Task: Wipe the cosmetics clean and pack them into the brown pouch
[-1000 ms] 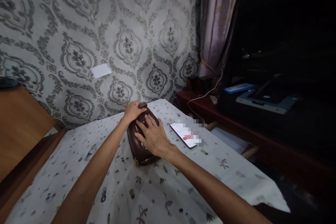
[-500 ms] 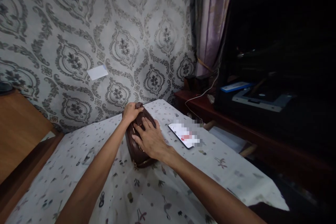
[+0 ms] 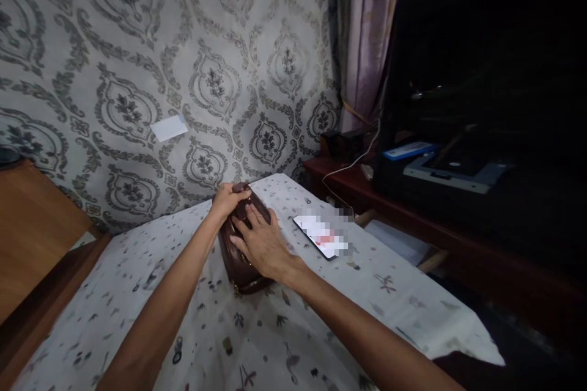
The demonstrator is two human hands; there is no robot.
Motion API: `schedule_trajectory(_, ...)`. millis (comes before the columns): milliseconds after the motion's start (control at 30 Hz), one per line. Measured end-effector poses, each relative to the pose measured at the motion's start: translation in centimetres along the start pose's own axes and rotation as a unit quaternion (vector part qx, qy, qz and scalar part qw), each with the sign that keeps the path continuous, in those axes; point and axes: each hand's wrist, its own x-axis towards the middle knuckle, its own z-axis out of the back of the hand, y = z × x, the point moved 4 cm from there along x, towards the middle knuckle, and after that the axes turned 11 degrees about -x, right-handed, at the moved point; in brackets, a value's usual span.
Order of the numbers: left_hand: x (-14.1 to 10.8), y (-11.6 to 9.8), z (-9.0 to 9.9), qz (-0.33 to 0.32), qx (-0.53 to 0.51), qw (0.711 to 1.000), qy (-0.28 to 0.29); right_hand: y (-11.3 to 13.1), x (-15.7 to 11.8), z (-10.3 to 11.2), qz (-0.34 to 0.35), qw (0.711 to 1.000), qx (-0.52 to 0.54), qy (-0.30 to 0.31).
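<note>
A dark brown leather-like bag [image 3: 235, 264] with gold-coloured zips lies on the patterned white cloth [image 3: 257, 342]. My left hand [image 3: 225, 201] is closed around the bag's far left end, its thumb reaching over the top near the zip. Across the bag's top and right side rests my right hand [image 3: 263, 247], palm down with the fingers spread. It covers much of the zip line. To the right of the bag, a phone [image 3: 316, 235] lies face up with a lit screen, partly blurred out.
A patterned wall [image 3: 215, 85] rises behind the cloth, with a white card [image 3: 169, 127] on it. Wooden furniture [image 3: 36, 226] stands at left. On the right are a large dark screen [image 3: 468, 73], a red-brown stand [image 3: 339, 180], a white cable [image 3: 351, 166] and a purple curtain [image 3: 367, 30].
My left thumb has shifted slightly along the top of the bag's far end. The right hand stays spread on the bag, and the view has moved very little.
</note>
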Motion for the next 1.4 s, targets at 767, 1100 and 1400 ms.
schedule_trajectory(767,-2.3,0.0,5.7,-0.024,0.239,0.97,-0.049,-0.1,-0.2,-0.7,0.013,0.998,0.019,-0.051)
schedule_trajectory(1100,-2.6,-0.6,5.5,-0.035,0.274,0.96,-0.031,0.0,-0.1,-0.2,0.003,1.0,0.024,-0.021)
schedule_trajectory(1400,-2.7,0.0,5.5,-0.046,0.21,0.977,0.002,0.0,-0.2,-0.1,-0.006,0.999,0.031,-0.029)
